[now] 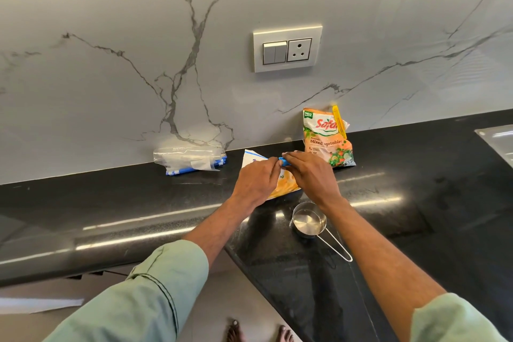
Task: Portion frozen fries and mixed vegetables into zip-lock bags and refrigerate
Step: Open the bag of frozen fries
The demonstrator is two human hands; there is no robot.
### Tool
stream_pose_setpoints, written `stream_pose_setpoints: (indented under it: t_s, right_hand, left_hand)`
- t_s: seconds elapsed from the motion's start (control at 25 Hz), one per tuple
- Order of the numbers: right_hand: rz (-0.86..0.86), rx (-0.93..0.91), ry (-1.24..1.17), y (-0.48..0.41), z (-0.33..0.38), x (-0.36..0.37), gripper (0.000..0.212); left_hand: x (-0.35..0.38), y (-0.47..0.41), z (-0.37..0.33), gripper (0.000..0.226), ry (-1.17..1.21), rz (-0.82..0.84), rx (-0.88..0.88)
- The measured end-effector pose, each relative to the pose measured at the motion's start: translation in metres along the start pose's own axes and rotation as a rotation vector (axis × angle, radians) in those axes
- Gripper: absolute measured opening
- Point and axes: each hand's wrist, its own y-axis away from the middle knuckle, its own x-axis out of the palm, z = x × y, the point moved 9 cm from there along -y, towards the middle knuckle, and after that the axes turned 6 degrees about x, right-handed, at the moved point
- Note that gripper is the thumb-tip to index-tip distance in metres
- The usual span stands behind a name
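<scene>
A fries bag [286, 184], white and orange, lies on the black counter [416, 203] under both my hands. A blue clip [283, 160] sits on its folded top. My left hand [256, 179] holds the bag at the clip's left end. My right hand [308, 172] pinches the clip's right end. Behind them a Safal mixed vegetables bag [326, 137] leans against the wall, closed with a yellow clip [339, 121]. A stack of clear zip-lock bags [191, 159] lies to the left by the wall.
A steel measuring cup [309, 221] with a wire handle stands on the counter just in front of my hands. A switch and socket plate [287, 48] is on the marble wall. A sink edge [499, 139] shows at far right. The counter's front edge runs diagonally below.
</scene>
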Motion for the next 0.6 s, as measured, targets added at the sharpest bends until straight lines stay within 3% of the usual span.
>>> stream_pose_setpoints:
  t_s: [0.2, 0.4, 0.6]
  right_hand:
    - [-0.017, 0.169, -0.016, 0.006, -0.024, 0.0, 0.037]
    - [0.011, 0.182, -0.035, 0.009, -0.029, -0.002, 0.04]
    - [0.027, 0.433, -0.238, 0.018, -0.059, 0.005, 0.038]
  left_hand:
    - [0.018, 0.002, 0.004, 0.06, -0.073, 0.195, -0.016]
    - [0.003, 0.001, -0.002, 0.049, -0.024, 0.071, -0.049]
    - [0.005, 0.0, 0.0, 0.045, -0.003, 0.06, -0.068]
